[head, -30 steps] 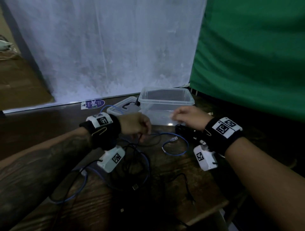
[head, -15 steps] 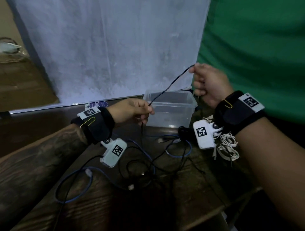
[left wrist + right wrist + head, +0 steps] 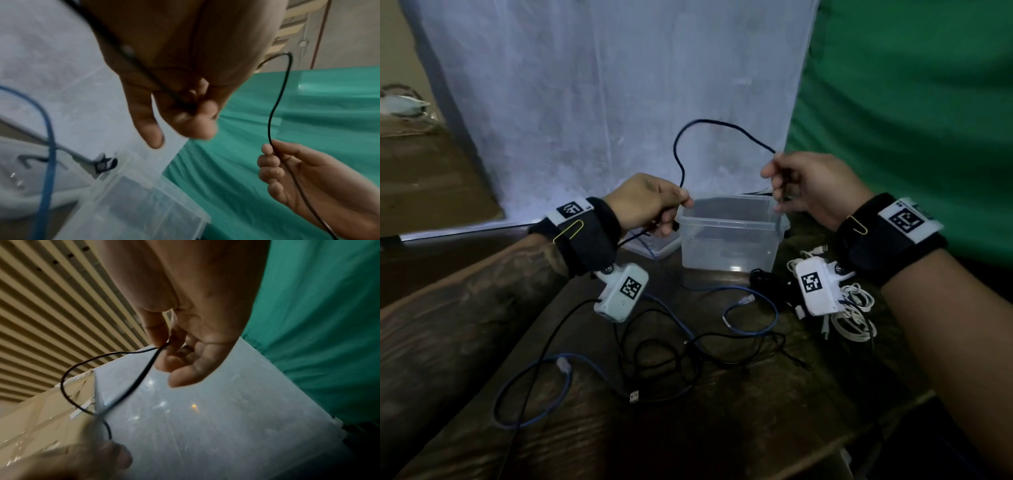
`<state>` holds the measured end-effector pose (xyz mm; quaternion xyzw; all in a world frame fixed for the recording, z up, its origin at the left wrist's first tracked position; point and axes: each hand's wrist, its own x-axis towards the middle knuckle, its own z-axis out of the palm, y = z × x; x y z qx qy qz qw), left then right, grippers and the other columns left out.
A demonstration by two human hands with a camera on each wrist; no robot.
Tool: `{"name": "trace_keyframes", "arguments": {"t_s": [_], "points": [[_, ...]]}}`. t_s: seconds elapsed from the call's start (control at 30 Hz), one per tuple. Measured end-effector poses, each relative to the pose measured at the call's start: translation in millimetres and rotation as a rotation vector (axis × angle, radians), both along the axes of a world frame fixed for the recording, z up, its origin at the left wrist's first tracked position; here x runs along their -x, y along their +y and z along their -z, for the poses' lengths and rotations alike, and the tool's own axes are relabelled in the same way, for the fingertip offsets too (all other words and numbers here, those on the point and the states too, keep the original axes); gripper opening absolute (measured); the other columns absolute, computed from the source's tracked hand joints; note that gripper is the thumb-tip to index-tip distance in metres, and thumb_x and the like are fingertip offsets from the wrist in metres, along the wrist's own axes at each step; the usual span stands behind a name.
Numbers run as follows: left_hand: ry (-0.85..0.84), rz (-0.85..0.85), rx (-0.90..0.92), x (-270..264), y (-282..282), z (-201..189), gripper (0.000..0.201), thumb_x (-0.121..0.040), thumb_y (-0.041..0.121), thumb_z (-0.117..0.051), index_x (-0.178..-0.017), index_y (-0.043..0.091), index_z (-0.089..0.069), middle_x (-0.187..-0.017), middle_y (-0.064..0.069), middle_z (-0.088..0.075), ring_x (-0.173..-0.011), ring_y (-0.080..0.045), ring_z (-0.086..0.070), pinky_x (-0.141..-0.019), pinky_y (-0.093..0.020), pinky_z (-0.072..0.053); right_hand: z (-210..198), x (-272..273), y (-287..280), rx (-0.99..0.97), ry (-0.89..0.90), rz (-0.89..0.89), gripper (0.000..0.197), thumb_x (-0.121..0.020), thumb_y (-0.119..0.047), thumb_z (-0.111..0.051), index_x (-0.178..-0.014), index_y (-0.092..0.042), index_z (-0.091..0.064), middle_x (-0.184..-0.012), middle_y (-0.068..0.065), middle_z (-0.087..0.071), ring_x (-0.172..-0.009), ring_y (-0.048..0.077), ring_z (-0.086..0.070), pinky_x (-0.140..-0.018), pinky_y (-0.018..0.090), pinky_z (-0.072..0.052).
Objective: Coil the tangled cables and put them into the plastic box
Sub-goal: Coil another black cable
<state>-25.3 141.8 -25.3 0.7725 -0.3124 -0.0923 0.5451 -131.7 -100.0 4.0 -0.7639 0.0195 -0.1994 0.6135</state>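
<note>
From the head view, the left hand (image 3: 647,202) and right hand (image 3: 808,188) each pinch the black cable (image 3: 709,125), which arches up between them above the clear plastic box (image 3: 729,236). To coil well, I judge the right should feed its pinch across to the left, laying each loop the same size, while the slack trailing to the surface (image 3: 756,411) is drawn up slowly so it does not drag the blue network cable (image 3: 750,308) or the other black leads along. The box looks empty; its lid (image 3: 650,248) lies just beside it on the left, and a bundle of white cables (image 3: 856,315) sits to its right.

The left wrist view shows the left grip with thumb and fingertips (image 3: 197,123) pressed on the cable, one finger out straight; the right hand (image 3: 298,175) curls round the same cable. A box corner (image 3: 144,203) shows nothing inside.

The right wrist view shows the right grip pinching the cable (image 3: 68,374) at the fingertips (image 3: 158,337), a loop hanging free.
</note>
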Motion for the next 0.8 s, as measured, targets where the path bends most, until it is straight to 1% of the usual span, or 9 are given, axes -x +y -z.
{"name": "trace_keyframes", "arguments": {"t_s": [0.13, 0.27, 0.37, 0.47, 0.5, 0.57, 0.63, 0.7, 0.8], "points": [[-0.355, -0.202, -0.51, -5, 0, -17, 0.037, -0.094, 0.04, -0.058, -0.087, 0.005, -0.071, -0.075, -0.008, -0.068, -0.067, -0.021, -0.059, -0.062, -0.027, -0.045, -1, 0, 9, 0.102, 0.008, -0.009, 0.025, -0.098, -0.024, -0.053, -0.083, -0.011, -0.069, -0.054, -0.006, -0.037, -0.048, 0.012, -0.032, -0.047, 0.023, -0.035], [-0.061, -0.039, -0.681, 15, -3, -12, 0.071, -0.091, 0.067, -0.041, -0.068, 0.007, -0.072, -0.067, -0.01, -0.072, -0.057, -0.023, -0.065, -0.064, -0.031, -0.052, -4, -2, 23, 0.006, -0.029, -0.057, 0.027, -0.104, -0.02, -0.048, -0.083, -0.01, -0.061, -0.057, -0.001, -0.051, -0.047, 0.01, -0.045, -0.048, 0.022, -0.044], [0.194, 0.105, -0.374, 27, -14, 9, 0.073, -0.09, 0.071, -0.036, -0.061, 0.01, -0.065, -0.063, -0.012, -0.064, -0.061, -0.026, -0.067, -0.062, -0.032, -0.049, -7, -3, 27, -0.132, -0.073, -0.084, 0.024, -0.104, -0.021, -0.048, -0.086, -0.011, -0.06, -0.06, -0.001, -0.061, -0.05, 0.01, -0.054, -0.053, 0.023, -0.05], [0.506, 0.322, 0.025, 27, -21, 27, 0.085, -0.087, 0.077, -0.024, -0.101, 0.006, -0.067, -0.108, -0.02, -0.068, -0.099, -0.031, -0.066, -0.084, -0.042, -0.044, -8, -7, 30, -0.208, -0.105, -0.071, 0.022, -0.105, -0.02, -0.047, -0.091, -0.01, -0.06, -0.068, 0.001, -0.071, -0.057, 0.01, -0.064, -0.06, 0.024, -0.056], [0.552, 0.384, 0.094, 27, -21, 30, 0.09, -0.087, 0.078, -0.018, -0.104, 0.004, -0.066, -0.11, -0.021, -0.068, -0.105, -0.034, -0.064, -0.093, -0.044, -0.042, -7, -9, 30, -0.203, -0.123, -0.047, 0.021, -0.105, -0.018, -0.046, -0.09, -0.01, -0.06, -0.07, 0.002, -0.072, -0.059, 0.011, -0.066, -0.061, 0.024, -0.057], [0.596, 0.464, 0.219, 27, -16, 33, 0.084, -0.091, 0.072, -0.019, -0.096, 0.002, -0.065, -0.082, -0.018, -0.068, -0.087, -0.034, -0.068, -0.1, -0.048, -0.04, -5, -12, 28, -0.176, -0.162, 0.038, 0.022, -0.104, -0.016, -0.046, -0.088, -0.011, -0.059, -0.072, 0.005, -0.073, -0.06, 0.013, -0.068, -0.062, 0.025, -0.057], [0.565, 0.456, 0.304, 29, -10, 31, 0.057, -0.099, 0.052, -0.03, -0.091, 0.005, -0.06, -0.059, -0.005, -0.052, -0.057, -0.023, -0.057, -0.09, -0.047, -0.045, -2, -15, 21, -0.175, -0.181, 0.118, 0.022, -0.103, -0.016, -0.048, -0.085, -0.011, -0.059, -0.074, 0.009, -0.072, -0.058, 0.014, -0.067, -0.061, 0.026, -0.056], [0.458, 0.397, 0.323, 24, -3, 30, 0.032, -0.101, 0.031, -0.037, -0.095, 0.008, -0.059, -0.056, 0.002, -0.035, -0.047, -0.012, -0.037, -0.07, -0.038, -0.049, 3, -16, 12, -0.151, -0.161, 0.188, 0.02, -0.099, -0.016, -0.053, -0.082, -0.009, -0.061, -0.068, 0.008, -0.067, -0.051, 0.013, -0.06, -0.055, 0.028, -0.052], [0.299, 0.256, 0.27, 14, 4, 25, 0.031, -0.103, 0.027, -0.038, -0.103, 0.007, -0.06, -0.056, 0.005, -0.026, -0.044, -0.009, -0.023, -0.045, -0.022, -0.029, 21, -23, -5, 0.202, -0.169, 0.444, 0.02, -0.086, -0.026, -0.069, -0.073, -0.012, -0.061, -0.06, -0.001, -0.053, -0.051, 0.011, -0.046, -0.058, 0.029, -0.042]]}}
